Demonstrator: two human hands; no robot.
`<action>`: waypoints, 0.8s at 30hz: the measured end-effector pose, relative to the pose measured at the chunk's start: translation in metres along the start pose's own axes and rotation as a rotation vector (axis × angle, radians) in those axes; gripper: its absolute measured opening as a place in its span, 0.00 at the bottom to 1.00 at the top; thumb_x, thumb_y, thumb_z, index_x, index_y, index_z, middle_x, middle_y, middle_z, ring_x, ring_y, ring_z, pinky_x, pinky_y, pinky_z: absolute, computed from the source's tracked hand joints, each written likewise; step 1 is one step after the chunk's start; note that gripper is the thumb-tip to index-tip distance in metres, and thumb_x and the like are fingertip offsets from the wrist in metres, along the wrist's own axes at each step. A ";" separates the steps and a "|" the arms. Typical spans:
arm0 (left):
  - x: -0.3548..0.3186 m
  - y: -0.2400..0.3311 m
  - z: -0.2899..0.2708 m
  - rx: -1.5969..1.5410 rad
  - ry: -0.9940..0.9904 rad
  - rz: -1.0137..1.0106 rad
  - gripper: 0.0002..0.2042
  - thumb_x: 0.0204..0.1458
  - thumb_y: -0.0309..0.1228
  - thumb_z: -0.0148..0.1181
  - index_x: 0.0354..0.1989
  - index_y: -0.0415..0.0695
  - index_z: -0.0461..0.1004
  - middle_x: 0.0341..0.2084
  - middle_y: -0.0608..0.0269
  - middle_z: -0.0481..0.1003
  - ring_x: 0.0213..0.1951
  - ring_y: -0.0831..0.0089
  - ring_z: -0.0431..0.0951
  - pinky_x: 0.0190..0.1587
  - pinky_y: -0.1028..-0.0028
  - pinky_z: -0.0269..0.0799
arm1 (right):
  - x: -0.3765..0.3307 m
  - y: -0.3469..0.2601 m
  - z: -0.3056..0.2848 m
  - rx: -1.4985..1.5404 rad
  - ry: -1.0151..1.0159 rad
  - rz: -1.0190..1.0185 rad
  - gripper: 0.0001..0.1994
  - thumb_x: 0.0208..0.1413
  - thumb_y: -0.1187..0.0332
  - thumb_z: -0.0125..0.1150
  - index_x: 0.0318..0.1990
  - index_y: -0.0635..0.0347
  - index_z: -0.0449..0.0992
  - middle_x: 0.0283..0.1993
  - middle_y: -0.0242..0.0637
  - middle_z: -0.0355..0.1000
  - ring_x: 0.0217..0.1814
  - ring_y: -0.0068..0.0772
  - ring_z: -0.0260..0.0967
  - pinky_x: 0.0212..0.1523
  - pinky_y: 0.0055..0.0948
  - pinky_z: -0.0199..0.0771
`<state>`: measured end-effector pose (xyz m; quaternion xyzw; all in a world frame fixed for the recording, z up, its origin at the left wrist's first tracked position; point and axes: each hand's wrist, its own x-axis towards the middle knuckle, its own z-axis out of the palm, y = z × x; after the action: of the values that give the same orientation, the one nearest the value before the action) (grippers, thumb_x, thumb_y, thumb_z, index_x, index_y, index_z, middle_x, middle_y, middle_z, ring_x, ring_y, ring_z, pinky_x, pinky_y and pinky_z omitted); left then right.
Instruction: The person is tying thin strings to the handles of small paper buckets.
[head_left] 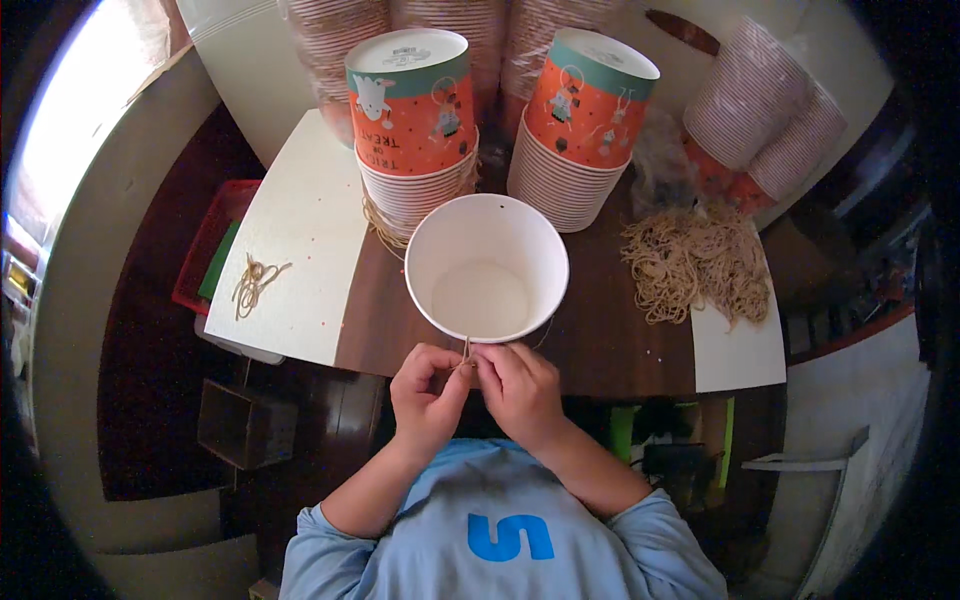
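A white paper bucket stands upright at the near edge of the table, its mouth toward me and nothing inside. One small hole shows in its far wall. Tan string comes over the near rim, and both hands meet there. My left hand pinches the string between thumb and fingertips. My right hand is closed against it from the other side, fingertips on the same string. Just where the string runs between the fingers is hidden. A thin strand shows at the bucket's right side.
Two stacks of upturned orange-and-green printed buckets stand behind. Cut strings lie on the left white panel. A tangled heap of twine sits at right. Wrapped bucket stacks rise at the back right. A red crate stands left.
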<state>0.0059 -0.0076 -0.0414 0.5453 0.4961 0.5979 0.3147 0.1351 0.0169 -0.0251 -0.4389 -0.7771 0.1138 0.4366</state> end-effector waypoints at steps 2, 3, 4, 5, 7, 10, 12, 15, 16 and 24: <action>-0.003 -0.004 0.001 -0.247 0.009 -0.221 0.03 0.50 0.22 0.60 0.28 0.37 0.73 0.26 0.67 0.73 0.27 0.85 0.71 0.29 0.85 0.66 | 0.003 0.000 0.002 0.085 -0.025 0.069 0.06 0.49 0.75 0.60 0.35 0.64 0.75 0.32 0.41 0.74 0.31 0.40 0.74 0.33 0.31 0.74; -0.003 -0.004 0.000 -0.245 0.011 -0.223 0.03 0.50 0.22 0.60 0.28 0.37 0.73 0.26 0.67 0.73 0.27 0.85 0.71 0.29 0.85 0.66 | 0.005 0.000 0.002 0.270 -0.054 0.206 0.06 0.50 0.75 0.59 0.35 0.66 0.76 0.33 0.40 0.75 0.33 0.34 0.74 0.34 0.28 0.74; -0.002 -0.005 -0.001 -0.315 -0.006 -0.305 0.04 0.50 0.23 0.60 0.28 0.36 0.73 0.25 0.67 0.73 0.27 0.85 0.71 0.29 0.85 0.67 | 0.006 -0.001 0.002 0.456 -0.083 0.342 0.06 0.52 0.75 0.59 0.36 0.68 0.76 0.33 0.39 0.76 0.34 0.29 0.75 0.36 0.26 0.74; -0.002 -0.005 -0.003 -0.386 -0.021 -0.388 0.04 0.50 0.24 0.60 0.28 0.36 0.73 0.25 0.68 0.74 0.28 0.85 0.72 0.30 0.85 0.67 | 0.007 0.000 0.002 0.457 -0.086 0.343 0.06 0.52 0.75 0.59 0.36 0.68 0.76 0.33 0.39 0.76 0.34 0.29 0.75 0.36 0.26 0.74; -0.004 -0.007 -0.005 -0.386 -0.018 -0.405 0.05 0.50 0.24 0.61 0.29 0.35 0.73 0.25 0.66 0.75 0.28 0.85 0.72 0.31 0.84 0.68 | 0.007 0.003 -0.001 0.968 -0.279 0.706 0.08 0.54 0.72 0.58 0.37 0.66 0.78 0.35 0.39 0.77 0.37 0.24 0.74 0.39 0.23 0.73; -0.003 -0.002 -0.009 -0.343 -0.023 -0.421 0.04 0.50 0.23 0.60 0.30 0.35 0.74 0.26 0.63 0.76 0.30 0.80 0.74 0.35 0.80 0.71 | 0.008 -0.002 -0.003 0.748 -0.307 0.562 0.09 0.54 0.71 0.58 0.38 0.67 0.78 0.36 0.36 0.77 0.38 0.20 0.72 0.41 0.22 0.72; -0.004 0.000 -0.011 -0.301 -0.030 -0.424 0.02 0.50 0.22 0.59 0.30 0.36 0.74 0.28 0.61 0.77 0.31 0.76 0.76 0.37 0.77 0.73 | 0.006 -0.001 -0.001 0.814 -0.316 0.601 0.09 0.55 0.71 0.58 0.39 0.67 0.78 0.36 0.35 0.77 0.38 0.21 0.73 0.41 0.22 0.72; -0.004 -0.002 -0.015 -0.330 -0.039 -0.395 0.05 0.49 0.24 0.61 0.32 0.34 0.75 0.28 0.62 0.78 0.31 0.82 0.74 0.35 0.81 0.71 | 0.004 0.006 0.005 1.060 -0.315 0.741 0.09 0.55 0.70 0.57 0.40 0.65 0.77 0.37 0.35 0.77 0.38 0.23 0.73 0.43 0.24 0.72; -0.002 0.001 -0.016 -0.390 -0.026 -0.411 0.05 0.50 0.23 0.61 0.32 0.34 0.75 0.28 0.61 0.77 0.31 0.79 0.75 0.36 0.80 0.72 | 0.004 0.008 0.006 1.240 -0.302 0.841 0.09 0.55 0.70 0.57 0.40 0.64 0.77 0.38 0.35 0.76 0.39 0.24 0.73 0.44 0.25 0.72; -0.003 0.007 -0.014 -0.165 0.034 -0.222 0.04 0.49 0.21 0.60 0.33 0.35 0.74 0.30 0.60 0.76 0.31 0.77 0.75 0.35 0.78 0.72 | 0.002 0.012 0.008 1.526 -0.319 1.106 0.09 0.55 0.72 0.53 0.41 0.65 0.75 0.39 0.38 0.75 0.43 0.32 0.72 0.49 0.34 0.72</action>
<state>-0.0060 -0.0158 -0.0345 0.4492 0.5076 0.6075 0.4142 0.1355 0.0270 -0.0356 -0.3200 -0.2264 0.8386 0.3783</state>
